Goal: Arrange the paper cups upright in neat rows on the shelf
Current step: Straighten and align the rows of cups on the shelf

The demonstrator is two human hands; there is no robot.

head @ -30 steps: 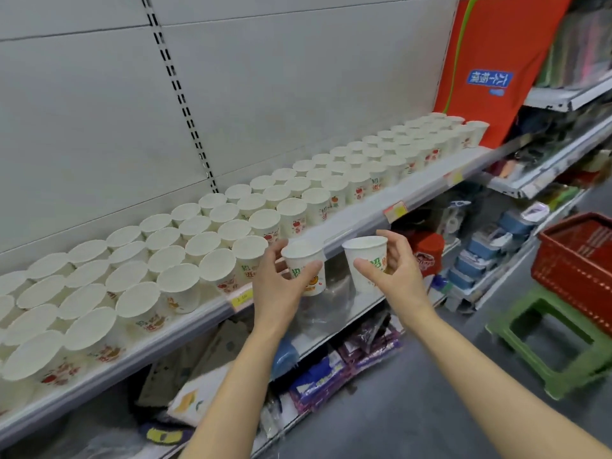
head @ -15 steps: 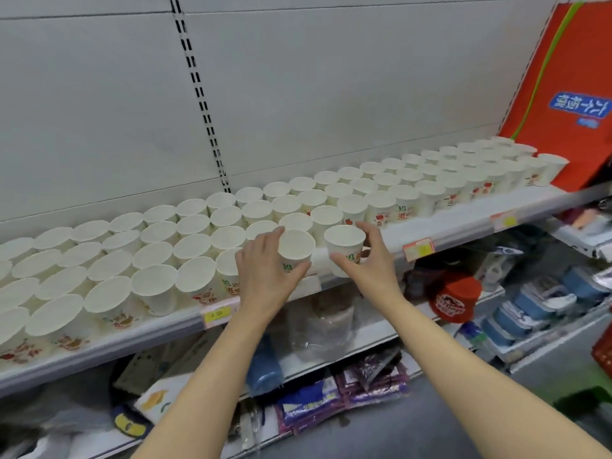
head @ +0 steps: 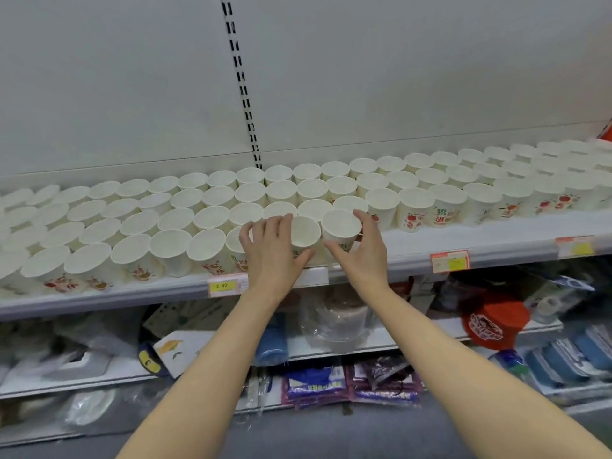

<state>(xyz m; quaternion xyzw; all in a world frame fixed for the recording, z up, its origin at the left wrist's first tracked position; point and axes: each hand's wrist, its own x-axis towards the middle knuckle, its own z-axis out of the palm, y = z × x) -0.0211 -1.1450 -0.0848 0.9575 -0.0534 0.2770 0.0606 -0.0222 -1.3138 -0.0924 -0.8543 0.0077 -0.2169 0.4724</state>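
Standing upright: two gripped cups (head: pixel 306 231), shelf-edge (head: pixel 496 248).

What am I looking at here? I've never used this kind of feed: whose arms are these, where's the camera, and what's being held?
There is no machine: a person works with bare hands, and the one camera sits on their head, looking forward and down. The shelf carries rows of upright white paper cups. The left hand grips one cup and the right hand grips another cup, both at the front row's open end. A yellow price tag is on the shelf edge. Packaged goods lie on the lower shelves.
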